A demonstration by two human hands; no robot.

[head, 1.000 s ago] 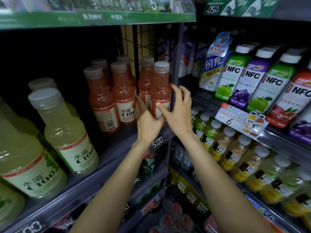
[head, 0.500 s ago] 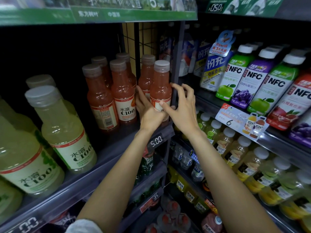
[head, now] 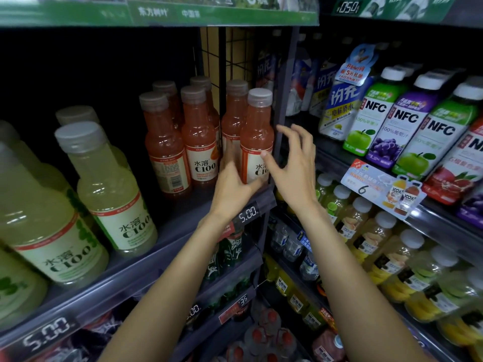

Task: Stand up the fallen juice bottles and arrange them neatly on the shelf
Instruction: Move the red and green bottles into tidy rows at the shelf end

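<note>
Orange juice bottle point(head: 257, 137) upright, cap up | left hand point(head: 235, 184) grip around it | right hand point(head: 295, 163) spread, touching

Glossy clear plastic orange juice bottles point(head: 257, 137), matt grey caps point(head: 259, 96), paper labels point(head: 257, 165).

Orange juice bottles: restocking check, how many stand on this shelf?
6 visible: three in front, and three behind. More may be hidden behind.

Dim store lighting; dark shelf recess behind the upright orange plastic juice bottles point(head: 198, 137); wide-angle bending and soft blur at frame edges.
</note>
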